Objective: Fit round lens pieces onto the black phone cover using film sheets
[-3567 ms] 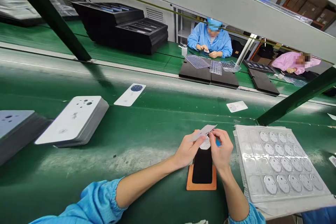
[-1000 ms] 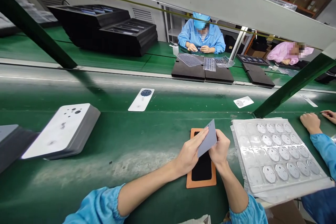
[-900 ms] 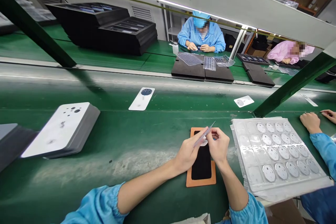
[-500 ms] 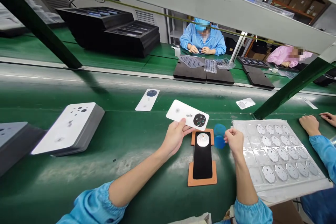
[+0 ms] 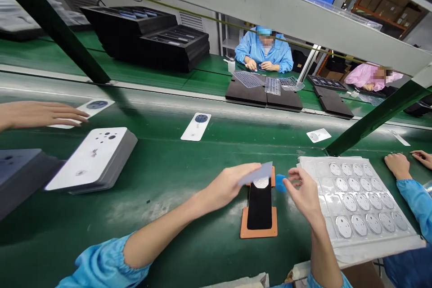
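Observation:
My left hand (image 5: 232, 184) grips a thin card (image 5: 258, 173), tilted and seen almost edge-on, over the top of an orange fixture (image 5: 258, 234). In the fixture lies a black phone-shaped plate (image 5: 259, 209) with a white round piece (image 5: 261, 183) at its upper end, partly covered by the card. My right hand (image 5: 303, 189) is just right of the fixture, fingers parted, its thumb by a blue round film (image 5: 280, 183). To its right lies a clear tray (image 5: 326, 183) with several round silvery pieces (image 5: 363, 201).
A stack of white cards (image 5: 97, 157) and a grey stack (image 5: 20, 175) stand at the left. Single white cards (image 5: 194, 131) lie on the green belt. Another person's hand (image 5: 43, 114) reaches in from the left; a person's fist (image 5: 398, 164) rests at right. A green post (image 5: 371, 119) slants behind the tray.
My left hand has tipped the card from face-up to nearly edge-on and lowered it toward the fixture. My right fingers have spread. Another person's hand has appeared at left, over a white card.

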`<state>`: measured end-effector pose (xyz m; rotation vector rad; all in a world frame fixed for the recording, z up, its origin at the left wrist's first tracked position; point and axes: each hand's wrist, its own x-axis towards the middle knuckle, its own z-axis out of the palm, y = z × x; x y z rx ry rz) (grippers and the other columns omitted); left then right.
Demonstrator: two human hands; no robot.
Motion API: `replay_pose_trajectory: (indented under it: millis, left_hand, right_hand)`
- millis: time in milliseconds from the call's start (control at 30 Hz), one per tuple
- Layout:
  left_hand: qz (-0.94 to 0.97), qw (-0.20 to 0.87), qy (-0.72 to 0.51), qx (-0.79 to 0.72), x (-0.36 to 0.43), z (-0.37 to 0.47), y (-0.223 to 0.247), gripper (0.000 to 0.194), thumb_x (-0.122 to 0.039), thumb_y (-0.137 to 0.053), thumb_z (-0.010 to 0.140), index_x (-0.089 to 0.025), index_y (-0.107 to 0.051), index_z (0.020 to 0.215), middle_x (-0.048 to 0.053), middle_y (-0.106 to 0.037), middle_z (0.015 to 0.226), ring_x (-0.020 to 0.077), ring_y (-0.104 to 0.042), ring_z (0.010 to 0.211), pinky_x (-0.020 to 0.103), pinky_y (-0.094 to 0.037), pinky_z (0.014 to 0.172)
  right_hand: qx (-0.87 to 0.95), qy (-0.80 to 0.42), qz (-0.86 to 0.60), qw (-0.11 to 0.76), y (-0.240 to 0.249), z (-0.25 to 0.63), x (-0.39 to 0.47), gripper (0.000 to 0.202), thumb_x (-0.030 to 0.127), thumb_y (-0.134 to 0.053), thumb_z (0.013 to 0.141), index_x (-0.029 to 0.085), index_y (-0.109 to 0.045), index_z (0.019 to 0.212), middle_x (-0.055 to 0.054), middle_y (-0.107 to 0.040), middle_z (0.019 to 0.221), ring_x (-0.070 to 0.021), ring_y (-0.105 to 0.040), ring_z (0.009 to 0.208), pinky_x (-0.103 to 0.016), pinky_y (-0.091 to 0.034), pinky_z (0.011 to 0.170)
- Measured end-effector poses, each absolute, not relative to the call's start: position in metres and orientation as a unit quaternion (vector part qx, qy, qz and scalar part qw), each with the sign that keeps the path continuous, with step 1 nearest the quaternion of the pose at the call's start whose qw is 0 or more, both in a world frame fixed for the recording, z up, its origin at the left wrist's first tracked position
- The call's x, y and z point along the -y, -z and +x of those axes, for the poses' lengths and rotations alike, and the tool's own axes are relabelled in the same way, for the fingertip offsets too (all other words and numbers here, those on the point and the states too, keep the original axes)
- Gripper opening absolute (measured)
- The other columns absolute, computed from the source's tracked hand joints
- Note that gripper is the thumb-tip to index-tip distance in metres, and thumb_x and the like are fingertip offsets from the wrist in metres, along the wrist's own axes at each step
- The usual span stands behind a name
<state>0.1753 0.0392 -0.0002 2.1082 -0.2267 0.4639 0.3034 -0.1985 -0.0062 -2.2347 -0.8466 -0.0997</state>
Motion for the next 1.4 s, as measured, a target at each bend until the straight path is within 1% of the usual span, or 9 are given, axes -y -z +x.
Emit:
replay_pose_trajectory:
  millis: [67,133,233,367,567,700,1033,1233,1400]
  left_hand:
    - [0.892,0.373,-0.199,0.159,-0.033,0.171,0.019,0.044,-0.018,-0.043,0.099,-0.023,-0.052,0.142,0.007,-0.056,0.143,0.0238,-0.056,0.13,0.041,-0.047,0.111]
    - [0.918,0.295,-0.202,0.172,-0.027,0.168,0.038,0.05,-0.013,-0.042,0.099,-0.025,-0.044,0.147,0.008,-0.052,0.146,0.023,-0.052,0.134,0.041,-0.045,0.113]
    - [0.938,0.224,-0.196,0.175,-0.02,0.166,0.061,0.056,-0.007,-0.04,0.099,-0.024,-0.034,0.152,0.01,-0.051,0.147,0.0233,-0.049,0.135,0.04,-0.045,0.113]
    - [0.941,0.189,-0.207,0.19,-0.017,0.165,0.072,0.059,-0.005,-0.039,0.098,-0.022,-0.029,0.154,0.013,-0.053,0.145,0.0238,-0.05,0.134,0.039,-0.046,0.112]
    - [0.944,0.147,-0.228,0.187,-0.02,0.171,0.071,0.047,-0.007,-0.037,0.098,-0.015,-0.045,0.143,0.017,-0.062,0.135,0.0259,-0.06,0.126,0.041,-0.051,0.106]
    - [0.964,0.098,-0.185,0.163,-0.022,0.175,0.064,0.038,-0.012,-0.049,0.092,-0.01,-0.057,0.13,0.021,-0.064,0.131,0.0322,-0.062,0.122,0.046,-0.049,0.106]
    - [0.976,0.081,-0.124,0.161,-0.021,0.171,0.061,0.049,-0.024,-0.057,0.09,-0.007,-0.05,0.136,0.024,-0.052,0.142,0.038,-0.047,0.136,0.052,-0.034,0.114]
    - [0.978,0.021,-0.137,0.155,-0.014,0.164,0.063,0.047,-0.027,-0.055,0.093,-0.007,-0.051,0.135,0.022,-0.055,0.141,0.035,-0.05,0.133,0.049,-0.037,0.113]
    - [0.971,0.0,-0.179,0.16,-0.007,0.152,0.071,0.041,-0.018,-0.052,0.091,-0.005,-0.056,0.13,0.02,-0.06,0.136,0.0327,-0.055,0.128,0.046,-0.042,0.112]
  right_hand:
    - [0.462,0.069,-0.82,0.33,0.004,0.292,0.194,0.036,0.021,-0.052,0.092,0.021,-0.059,0.127,-0.011,-0.067,0.123,-0.0233,-0.066,0.11,-0.036,-0.057,0.089]
    - [0.551,0.103,-0.79,0.248,0.011,0.283,0.19,0.045,0.011,-0.044,0.094,0.02,-0.055,0.136,-0.012,-0.062,0.134,-0.0248,-0.06,0.123,-0.041,-0.054,0.099]
    - [0.591,0.145,-0.779,0.152,0.03,0.28,0.19,0.049,0.005,-0.042,0.093,0.018,-0.054,0.139,-0.013,-0.066,0.13,-0.026,-0.063,0.119,-0.041,-0.056,0.097]
    - [0.6,0.162,-0.774,0.122,0.046,0.285,0.195,0.05,0.003,-0.042,0.093,0.017,-0.053,0.14,-0.014,-0.065,0.131,-0.0261,-0.063,0.119,-0.041,-0.057,0.098]
    - [0.624,0.158,-0.759,0.094,0.045,0.294,0.196,0.046,0.003,-0.043,0.093,0.014,-0.058,0.135,-0.015,-0.065,0.131,-0.0267,-0.063,0.12,-0.041,-0.057,0.099]
    - [0.63,0.142,-0.759,0.077,0.048,0.298,0.192,0.048,0.0,-0.041,0.091,0.013,-0.058,0.134,-0.015,-0.062,0.135,-0.0268,-0.06,0.125,-0.043,-0.055,0.101]
    - [0.643,0.097,-0.76,0.026,0.046,0.296,0.185,0.053,0.002,-0.042,0.082,0.003,-0.056,0.133,-0.02,-0.054,0.143,-0.0308,-0.05,0.135,-0.045,-0.045,0.113]
    - [0.664,0.105,-0.74,0.027,0.047,0.296,0.192,0.052,0.005,-0.042,0.083,0.002,-0.056,0.133,-0.02,-0.057,0.14,-0.0302,-0.051,0.133,-0.045,-0.048,0.11]
    - [0.678,0.123,-0.723,0.041,0.049,0.285,0.201,0.051,0.007,-0.043,0.084,-0.001,-0.057,0.132,-0.023,-0.059,0.136,-0.0324,-0.052,0.131,-0.046,-0.048,0.109]
